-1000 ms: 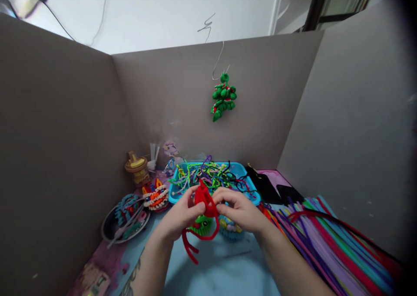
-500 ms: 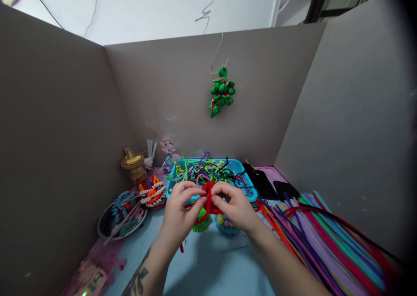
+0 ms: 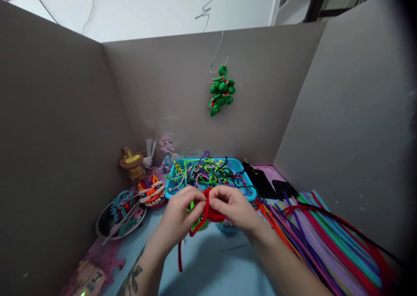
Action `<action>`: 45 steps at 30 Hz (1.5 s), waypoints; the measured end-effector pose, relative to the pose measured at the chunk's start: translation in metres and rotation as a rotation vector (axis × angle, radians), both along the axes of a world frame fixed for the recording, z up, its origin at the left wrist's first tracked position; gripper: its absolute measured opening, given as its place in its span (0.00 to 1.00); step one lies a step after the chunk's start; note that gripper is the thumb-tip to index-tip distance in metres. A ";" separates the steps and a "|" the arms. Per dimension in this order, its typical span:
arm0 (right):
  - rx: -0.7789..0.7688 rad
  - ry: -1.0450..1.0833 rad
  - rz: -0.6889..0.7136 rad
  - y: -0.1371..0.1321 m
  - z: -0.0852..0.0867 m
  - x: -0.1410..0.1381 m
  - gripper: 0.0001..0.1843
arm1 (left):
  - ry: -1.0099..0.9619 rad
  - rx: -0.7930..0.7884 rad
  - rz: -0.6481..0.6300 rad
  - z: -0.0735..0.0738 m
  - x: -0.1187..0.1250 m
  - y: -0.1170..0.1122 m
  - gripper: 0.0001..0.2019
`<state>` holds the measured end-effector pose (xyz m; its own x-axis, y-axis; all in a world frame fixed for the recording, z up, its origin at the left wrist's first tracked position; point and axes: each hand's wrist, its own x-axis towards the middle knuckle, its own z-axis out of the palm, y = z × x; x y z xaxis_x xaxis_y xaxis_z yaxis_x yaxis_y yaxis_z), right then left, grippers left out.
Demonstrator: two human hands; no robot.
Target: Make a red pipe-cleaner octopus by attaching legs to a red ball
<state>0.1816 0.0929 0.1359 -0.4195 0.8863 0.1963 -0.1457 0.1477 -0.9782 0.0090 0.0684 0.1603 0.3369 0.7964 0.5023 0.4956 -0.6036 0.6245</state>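
Between my two hands is a red pipe cleaner piece [image 3: 216, 215], bent into a rounded, coiled shape. My left hand [image 3: 182, 209] pinches it at its upper left edge, thumb against fingertips. From the right, my right hand [image 3: 233, 205] also pinches it, covering part of the coil. A bent strand angles down below my left fingers, and a loose red end [image 3: 180, 258] hangs beside my left wrist. Behind my hands stand a green ridged piece [image 3: 200, 225] and a blue ridged piece [image 3: 227, 228], both partly hidden.
A blue tray [image 3: 252, 193] of tangled pipe cleaner scraps stands behind my hands. Bundled long pipe cleaners [image 3: 325, 239] lie at right. At left are a metal bowl [image 3: 100, 231] and an orange-and-cream piece [image 3: 152, 194]. A green ornament [image 3: 222, 90] hangs before the grey back panel [image 3: 163, 83].
Both hands have come slightly lower with the red piece. Its rounded part shows more below my right fingers, and the loose red end hangs further into view.
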 end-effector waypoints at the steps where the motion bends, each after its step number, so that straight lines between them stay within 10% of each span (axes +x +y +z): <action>1: -0.018 0.025 0.005 0.000 0.000 0.000 0.12 | -0.019 0.014 -0.004 0.000 0.000 0.000 0.06; 45: 0.365 -0.224 -0.325 -0.009 0.010 0.000 0.08 | -0.068 0.240 0.000 -0.018 0.009 0.005 0.07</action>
